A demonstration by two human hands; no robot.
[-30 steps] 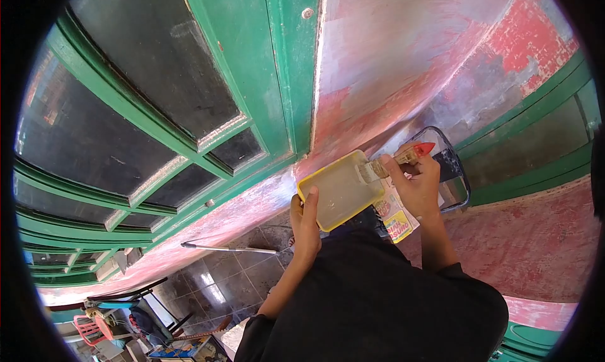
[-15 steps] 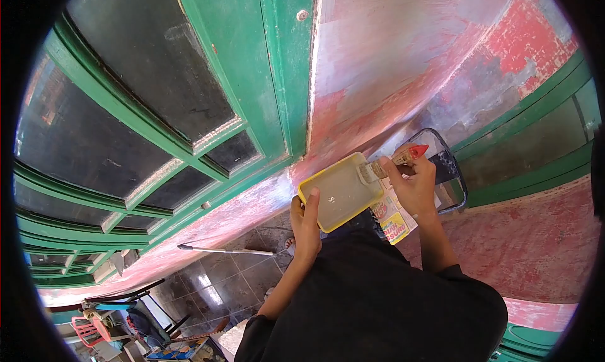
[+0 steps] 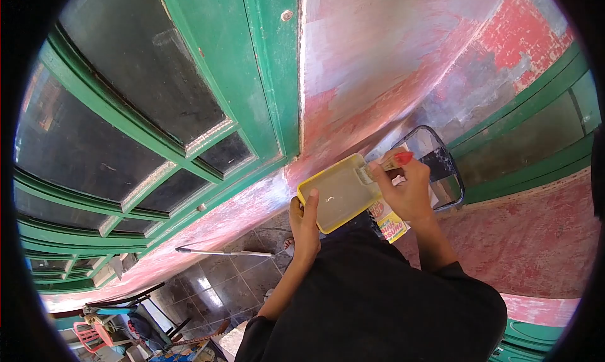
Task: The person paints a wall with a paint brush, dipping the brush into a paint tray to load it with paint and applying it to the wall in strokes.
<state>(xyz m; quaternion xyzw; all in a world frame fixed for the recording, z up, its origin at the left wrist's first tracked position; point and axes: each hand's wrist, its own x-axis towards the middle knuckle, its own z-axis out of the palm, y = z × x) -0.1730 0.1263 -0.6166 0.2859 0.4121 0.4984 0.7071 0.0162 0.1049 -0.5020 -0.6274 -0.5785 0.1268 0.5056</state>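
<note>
My left hand point(image 3: 305, 228) grips the near left edge of a shallow yellow-rimmed tray point(image 3: 337, 198), thumb over the rim. Pale, cloudy liquid covers the tray's bottom. In my right hand point(image 3: 413, 188) is a paintbrush point(image 3: 392, 161) with a red-tipped handle, its wide bristle end at the tray's right side, over or in the liquid. Below the right part of the tray lies a printed yellow and white packet or paper point(image 3: 392, 227).
A green-framed window point(image 3: 183, 149) fills the left, beside a patchy pink wall point(image 3: 365, 65). A black-framed chair point(image 3: 455, 173) stands behind my right hand. On the tiled floor point(image 3: 239, 277) lies a long pole point(image 3: 224, 253). Furniture and a red chair point(image 3: 88, 335) are at lower left.
My right hand has moved slightly left and down with the brush, whose handle has turned. The tray and my left hand are almost unchanged. The view has shifted slightly.
</note>
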